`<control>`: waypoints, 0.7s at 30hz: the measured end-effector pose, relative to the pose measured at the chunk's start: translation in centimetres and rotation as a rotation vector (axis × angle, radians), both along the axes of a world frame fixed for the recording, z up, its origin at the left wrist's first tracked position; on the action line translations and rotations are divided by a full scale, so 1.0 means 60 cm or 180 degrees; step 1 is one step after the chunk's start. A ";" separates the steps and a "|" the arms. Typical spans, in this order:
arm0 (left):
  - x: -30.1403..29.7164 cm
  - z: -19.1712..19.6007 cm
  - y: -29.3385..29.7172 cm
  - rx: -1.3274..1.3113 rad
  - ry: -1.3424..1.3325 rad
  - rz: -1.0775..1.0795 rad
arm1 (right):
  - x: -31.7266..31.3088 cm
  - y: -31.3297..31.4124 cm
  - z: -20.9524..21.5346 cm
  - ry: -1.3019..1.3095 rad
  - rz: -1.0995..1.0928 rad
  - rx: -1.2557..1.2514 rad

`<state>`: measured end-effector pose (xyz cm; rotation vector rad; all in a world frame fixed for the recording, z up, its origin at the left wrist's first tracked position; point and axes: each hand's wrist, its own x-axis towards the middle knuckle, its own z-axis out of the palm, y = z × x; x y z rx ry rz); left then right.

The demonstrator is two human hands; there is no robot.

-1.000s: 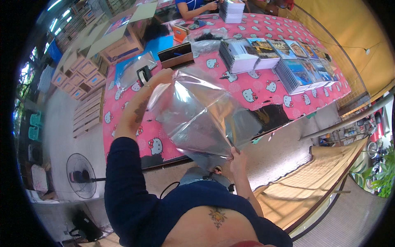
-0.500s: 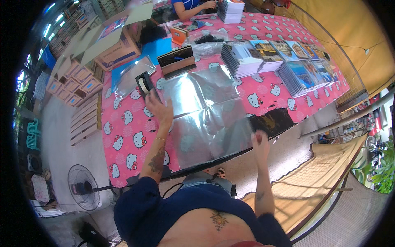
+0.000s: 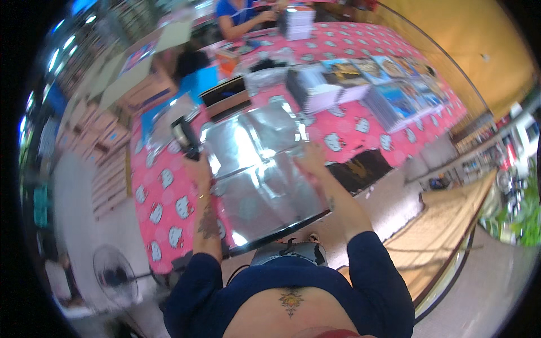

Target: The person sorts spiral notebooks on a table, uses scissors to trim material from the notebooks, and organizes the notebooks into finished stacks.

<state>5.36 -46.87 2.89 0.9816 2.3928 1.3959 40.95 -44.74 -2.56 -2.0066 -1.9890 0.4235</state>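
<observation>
A clear plastic sheet (image 3: pixel 253 194) with fold creases lies before me on the pink patterned tablecloth. My left hand (image 3: pixel 197 170) is by its left edge, just below a black tape dispenser (image 3: pixel 183 134); blur hides whether its fingers touch either. My right hand (image 3: pixel 310 159) rests at the sheet's right edge, fingers stretched out over the plastic. Beyond the sheet stands an open cardboard box (image 3: pixel 225 100), long and narrow. A dark flat piece with a gold mark (image 3: pixel 360 170) lies to the right of my right hand.
Stacks of picture-covered books (image 3: pixel 394 107) stand at the right back. A large open carton (image 3: pixel 147 90) is at the left, beside a wooden pallet (image 3: pixel 111 183). A standing fan (image 3: pixel 112 273) is at lower left. Across the table, a person in blue (image 3: pixel 239 19) handles a book stack (image 3: pixel 297 23).
My right hand has come left from the dark piece onto the sheet's right edge. My left hand has drawn back from the tape dispenser toward me. The whole view has shifted and blurred.
</observation>
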 end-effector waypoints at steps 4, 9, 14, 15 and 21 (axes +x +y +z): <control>-0.065 -0.041 0.010 -0.0227 0.0644 0.0295 | 0.005 0.006 0.016 0.0849 0.0199 0.0301; 0.102 0.029 0.037 0.1103 0.1653 -0.0311 | 0.225 0.044 0.017 0.1422 0.0158 0.1494; 0.392 0.051 0.027 0.1031 0.1713 -0.1029 | 0.545 0.111 0.138 0.0964 -0.0247 0.2808; 0.454 0.040 0.034 0.1021 0.1709 -0.1028 | 0.618 0.128 0.140 0.0941 -0.0426 0.2841; 0.835 0.023 0.075 0.1150 0.0868 -0.2321 | 1.010 0.246 0.120 -0.0070 -0.0876 0.2052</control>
